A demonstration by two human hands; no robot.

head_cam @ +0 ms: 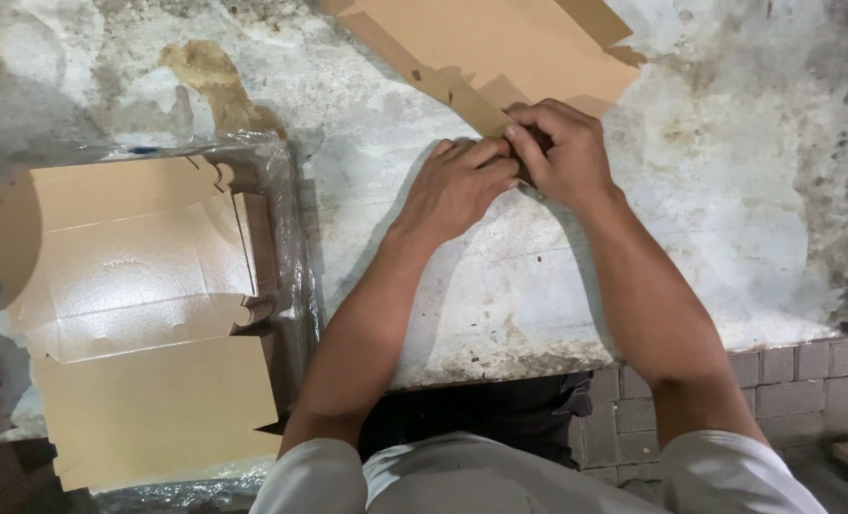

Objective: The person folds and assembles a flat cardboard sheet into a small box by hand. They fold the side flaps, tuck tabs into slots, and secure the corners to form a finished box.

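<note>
Brown cardboard blank (486, 43) lies flat at the far edge of the stained table (729, 190); left hand (457, 186) and right hand (562, 152) pinch its near flap with closed fingers. Wrapped stack of blanks (148, 314) lies left.

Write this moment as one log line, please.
left hand and right hand: pinching flat cardboard blank | stack of blanks: left, in plastic
</note>
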